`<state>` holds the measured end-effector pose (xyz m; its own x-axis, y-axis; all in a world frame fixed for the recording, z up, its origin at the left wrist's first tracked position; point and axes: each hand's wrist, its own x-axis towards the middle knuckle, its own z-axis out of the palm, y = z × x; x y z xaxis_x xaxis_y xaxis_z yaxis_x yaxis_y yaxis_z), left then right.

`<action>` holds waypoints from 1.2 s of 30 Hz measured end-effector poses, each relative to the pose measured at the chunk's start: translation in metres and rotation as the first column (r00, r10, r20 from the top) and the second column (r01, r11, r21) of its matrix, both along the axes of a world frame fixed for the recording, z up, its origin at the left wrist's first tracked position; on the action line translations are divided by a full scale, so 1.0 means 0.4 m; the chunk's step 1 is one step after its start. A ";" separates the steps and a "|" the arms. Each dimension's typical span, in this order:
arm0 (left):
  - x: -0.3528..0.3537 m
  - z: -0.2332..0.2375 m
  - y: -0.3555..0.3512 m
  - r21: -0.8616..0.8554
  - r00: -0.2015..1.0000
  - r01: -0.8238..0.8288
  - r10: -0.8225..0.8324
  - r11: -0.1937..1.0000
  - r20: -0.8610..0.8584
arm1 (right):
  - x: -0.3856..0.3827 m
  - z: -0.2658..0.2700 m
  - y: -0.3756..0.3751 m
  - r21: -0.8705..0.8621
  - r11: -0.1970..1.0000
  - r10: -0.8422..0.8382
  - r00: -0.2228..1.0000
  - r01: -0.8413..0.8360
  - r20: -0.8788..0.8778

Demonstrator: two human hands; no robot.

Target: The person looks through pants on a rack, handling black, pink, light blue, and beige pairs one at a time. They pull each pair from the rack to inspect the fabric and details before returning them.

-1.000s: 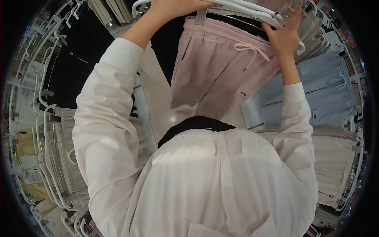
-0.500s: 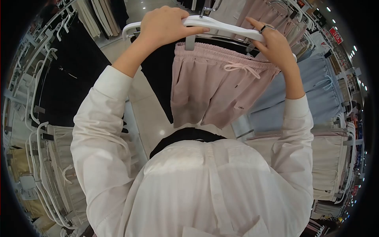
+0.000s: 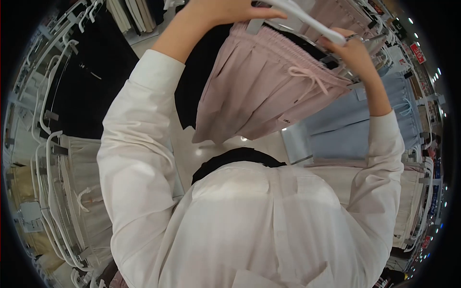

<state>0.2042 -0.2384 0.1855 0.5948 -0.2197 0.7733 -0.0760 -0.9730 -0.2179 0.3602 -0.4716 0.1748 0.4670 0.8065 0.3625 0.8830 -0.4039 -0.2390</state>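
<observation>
Pink drawstring shorts (image 3: 269,81) hang by clips from a white hanger (image 3: 307,19), tilted down toward the right. My left hand (image 3: 225,9) grips the hanger near the top edge, its thumb stretched along the bar; the other fingers are partly out of view. At the hanger's right end, my right hand (image 3: 353,55) is closed around it, with a ring on one finger. A black garment (image 3: 199,72) hangs just behind the shorts, partly hidden by them.
Black trousers (image 3: 91,81) and cream trousers (image 3: 89,168) hang on racks to my left. Light blue trousers (image 3: 365,115) and cream ones (image 3: 406,201) hang on the right. More pink garments (image 3: 341,21) are at the back, above a pale tiled floor (image 3: 187,149).
The shorts and hanger have tilted further, right end lower, and their hem has swung left. Both hands have shifted rightward in view, and the left has risen toward the top edge.
</observation>
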 end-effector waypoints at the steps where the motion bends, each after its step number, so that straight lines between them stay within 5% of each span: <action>1: -0.020 -0.004 0.028 0.180 0.938 0.081 -0.136 0.980 0.320 | 0.007 0.016 -0.004 0.022 1.000 0.014 1.000 -0.014 0.001; 2: -0.050 -0.017 0.052 0.111 0.911 0.004 -0.049 0.994 0.410 | 0.020 0.033 -0.014 0.046 0.999 0.026 1.000 -0.026 0.004; 6: -0.112 -0.282 0.178 -0.379 0.670 0.268 0.111 0.886 0.734 | 0.044 0.110 -0.077 0.088 0.992 0.071 0.970 -0.094 0.231; 8: -0.079 -0.526 0.183 -0.776 0.916 0.189 0.176 0.602 0.359 | 0.015 0.155 -0.097 0.120 0.993 -0.032 0.986 0.012 0.165; 10: -0.059 -0.708 0.174 -0.840 0.993 -0.033 -0.077 0.541 -0.088 | -0.023 0.207 -0.095 0.142 0.984 -0.120 0.987 0.105 0.103; 11: -0.069 -0.695 0.157 -0.958 0.961 -0.153 -0.190 0.244 -0.201 | -0.044 0.225 -0.100 0.136 0.980 -0.161 0.982 0.147 0.101; 12: -0.081 -0.684 0.136 -0.951 0.903 -0.304 -0.336 -0.063 -0.266 | -0.050 0.235 -0.103 0.129 0.973 -0.205 0.974 0.192 0.093; 13: -0.088 -0.696 0.135 -0.952 0.905 -0.298 -0.337 -0.067 -0.259 | -0.037 0.246 -0.118 0.126 0.975 -0.197 0.974 0.183 0.108; 17: -0.168 -0.737 0.140 -0.906 0.936 -0.028 -0.330 -0.422 0.124 | 0.046 0.249 -0.219 0.105 0.969 -0.228 0.972 0.222 0.052; 20: -0.237 -0.691 0.112 -0.738 0.833 0.091 -0.356 -0.668 0.425 | 0.107 0.219 -0.285 0.067 0.928 -0.367 0.930 0.367 -0.017; 22: -0.241 -0.642 0.079 -0.661 0.839 0.113 -0.286 -0.741 0.463 | 0.083 0.205 -0.288 0.053 0.908 -0.417 0.909 0.416 -0.001; 24: -0.242 -0.615 0.076 -0.462 0.683 0.153 -0.245 -0.873 0.689 | 0.075 0.197 -0.291 0.058 0.916 -0.394 0.918 0.396 -0.038; 32: -0.260 -0.609 0.087 -0.630 0.699 0.268 -0.302 -0.729 0.648 | 0.091 0.191 -0.330 0.060 0.887 -0.453 0.888 0.458 -0.081; 34: -0.248 -0.550 0.071 -0.811 0.908 0.368 -0.014 -0.454 0.420 | 0.069 0.188 -0.314 0.112 0.896 -0.416 0.901 0.429 -0.122; 35: -0.244 -0.527 0.062 -0.812 0.909 0.365 -0.013 -0.455 0.416 | 0.054 0.188 -0.306 0.109 0.897 -0.415 0.901 0.429 -0.126; 36: -0.239 -0.504 0.052 -0.972 0.942 0.235 0.242 0.026 0.234 | 0.035 0.186 -0.297 0.133 0.894 -0.410 0.901 0.427 -0.140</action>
<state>0.1087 -0.2177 -0.0162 0.3220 0.8882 0.3278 -0.2477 -0.2551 0.9347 0.3743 -0.5905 0.2493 0.7911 0.4651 0.3973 0.6065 -0.6802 -0.4116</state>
